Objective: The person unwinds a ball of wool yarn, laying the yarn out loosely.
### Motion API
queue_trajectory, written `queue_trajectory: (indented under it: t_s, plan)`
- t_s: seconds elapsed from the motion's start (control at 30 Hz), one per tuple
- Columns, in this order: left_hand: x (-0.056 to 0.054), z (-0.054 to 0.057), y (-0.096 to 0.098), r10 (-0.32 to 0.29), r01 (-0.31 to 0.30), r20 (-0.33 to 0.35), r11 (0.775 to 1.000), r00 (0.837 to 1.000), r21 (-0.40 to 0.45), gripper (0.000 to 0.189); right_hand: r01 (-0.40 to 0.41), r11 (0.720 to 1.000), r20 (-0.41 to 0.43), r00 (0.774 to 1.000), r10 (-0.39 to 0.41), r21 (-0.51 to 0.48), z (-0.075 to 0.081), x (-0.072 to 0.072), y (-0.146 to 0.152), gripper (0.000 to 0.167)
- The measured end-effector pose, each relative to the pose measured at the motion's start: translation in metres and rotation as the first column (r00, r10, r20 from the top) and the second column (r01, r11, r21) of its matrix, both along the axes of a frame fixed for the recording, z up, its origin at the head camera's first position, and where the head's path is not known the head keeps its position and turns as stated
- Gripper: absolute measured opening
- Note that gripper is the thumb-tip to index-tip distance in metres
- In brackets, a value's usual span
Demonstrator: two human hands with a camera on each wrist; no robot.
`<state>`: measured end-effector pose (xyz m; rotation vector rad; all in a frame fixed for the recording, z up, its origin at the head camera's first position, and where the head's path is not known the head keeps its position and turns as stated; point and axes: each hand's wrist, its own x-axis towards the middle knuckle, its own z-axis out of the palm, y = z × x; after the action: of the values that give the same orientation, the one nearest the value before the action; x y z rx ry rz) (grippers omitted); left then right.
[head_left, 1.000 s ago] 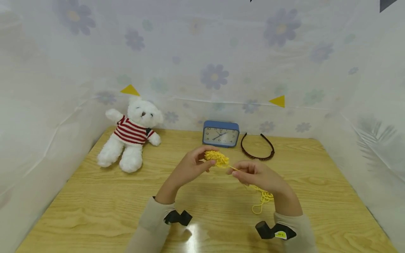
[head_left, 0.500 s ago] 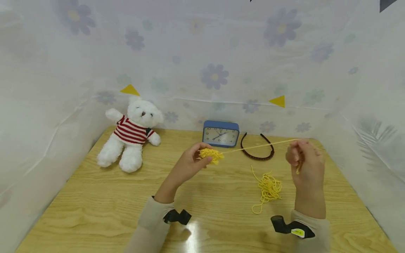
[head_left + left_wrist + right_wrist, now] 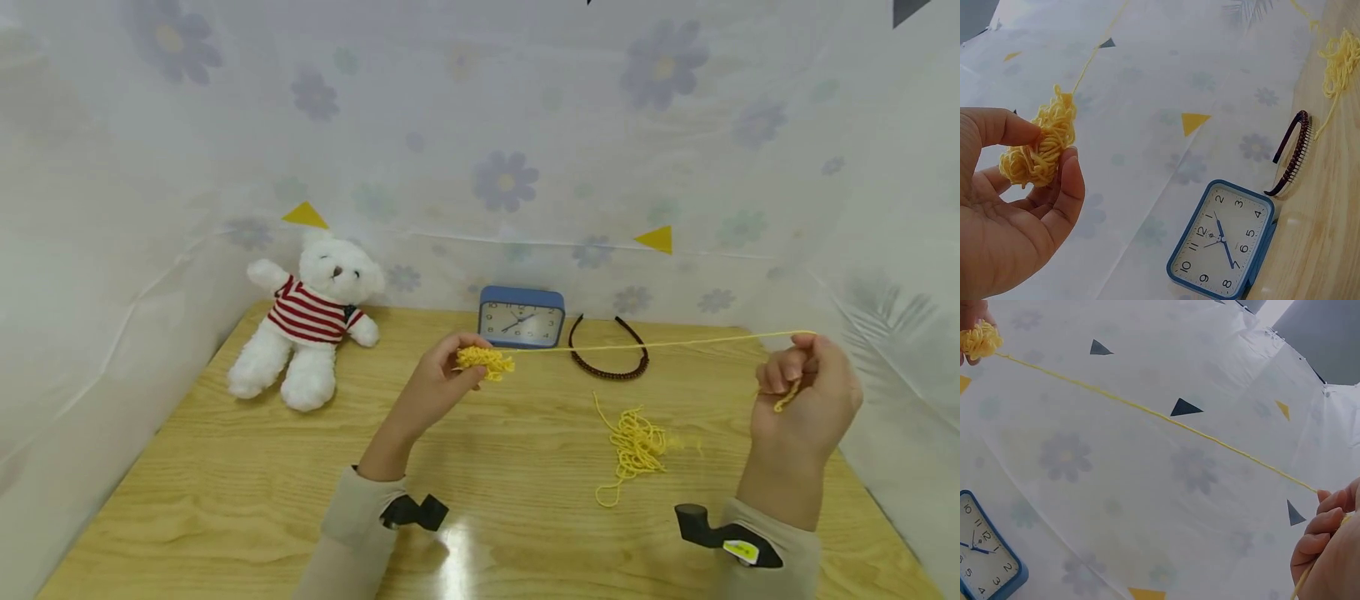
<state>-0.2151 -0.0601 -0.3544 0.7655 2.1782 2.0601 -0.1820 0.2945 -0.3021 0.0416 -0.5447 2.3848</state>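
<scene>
My left hand pinches a small yellow bundle of yarn between thumb and fingers, above the table in front of the clock. From that bundle a single yellow strand runs taut to my right hand, raised at the far right. The right hand's fingers curl round the strand, and a doubled tail of yarn hangs from its palm. Between the hands, a loose heap of yellow yarn lies on the wooden table, with one loop trailing toward the front.
A blue alarm clock stands at the back middle, close behind the left hand. Right of it lies a dark beaded headband, under the strand's line. A white teddy bear in a striped shirt sits at the back left against the flowered curtain.
My right hand has moved far to the right and up, drawing the strand out long and straight. My left hand has shifted slightly left with the bundle.
</scene>
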Motion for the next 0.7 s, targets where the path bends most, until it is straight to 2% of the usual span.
queue_trajectory:
  t_s: [0.13,0.23,0.3,0.33,0.37,0.4,0.43,0.47,0.5,0.57,0.6,0.63,0.67,0.7]
  plan:
    - [0.000,0.001,0.000,-0.017,0.017,-0.004,0.999,1.000,0.032,0.023,-0.040,0.996,0.062,0.997,0.034,0.086,-0.003,0.000,0.003,0.025]
    - [0.001,0.002,0.000,-0.026,0.026,-0.001,0.998,1.000,0.051,0.023,-0.107,0.969,0.117,0.990,0.082,0.222,-0.006,0.000,0.004,0.025]
    - [0.001,0.002,0.000,-0.025,0.025,0.001,0.998,1.000,0.053,0.023,-0.157,0.924,0.158,0.982,0.108,0.347,-0.009,-0.001,0.005,0.025]
    - [0.001,0.002,0.000,-0.025,0.025,0.001,0.998,1.000,0.054,0.023,-0.183,0.887,0.181,0.977,0.114,0.423,-0.011,-0.001,0.005,0.025]
    - [0.001,0.002,0.000,-0.026,0.026,0.002,0.998,1.000,0.055,0.023,-0.213,0.833,0.215,0.970,0.117,0.510,-0.013,-0.001,0.006,0.024]
    - [0.001,0.002,0.000,-0.027,0.026,0.003,0.998,1.000,0.056,0.023,-0.252,0.761,0.256,0.960,0.116,0.598,-0.015,-0.001,0.007,0.023]
    - [0.001,0.002,0.000,-0.028,0.028,0.002,0.998,1.000,0.056,0.023,-0.289,0.663,0.299,0.949,0.103,0.691,-0.016,-0.001,0.008,0.023]
    - [0.001,0.002,0.000,-0.030,0.030,0.001,0.998,1.000,0.056,0.023,-0.334,0.539,0.344,0.935,0.086,0.774,-0.018,-0.001,0.008,0.023]
    - [0.001,0.002,0.000,-0.033,0.033,0.000,0.998,0.999,0.057,0.023,-0.380,0.391,0.388,0.920,0.063,0.838,-0.020,-0.001,0.009,0.023]
    - [0.002,0.003,0.000,-0.040,0.040,-0.001,0.998,0.999,0.054,0.024,-0.439,0.067,0.440,0.898,0.007,0.896,-0.023,-0.003,0.009,0.023]
    - [0.002,0.003,0.000,-0.044,0.044,0.000,0.998,0.999,0.049,0.024,-0.452,-0.083,0.452,0.892,-0.017,0.888,-0.025,-0.005,0.007,0.022]
    - [0.002,0.003,0.001,-0.050,0.050,0.002,0.998,0.999,0.042,0.025,-0.452,-0.214,0.455,0.890,-0.035,0.866,-0.027,-0.007,0.005,0.022]
    - [0.003,0.004,0.001,-0.057,0.057,0.003,0.998,0.998,0.032,0.026,-0.450,-0.321,0.463,0.886,-0.039,0.833,-0.029,-0.009,0.003,0.021]
    - [0.003,0.004,0.001,-0.065,0.064,0.005,0.998,0.998,0.022,0.026,-0.453,-0.394,0.477,0.878,-0.041,0.799,-0.031,-0.011,0.000,0.020]
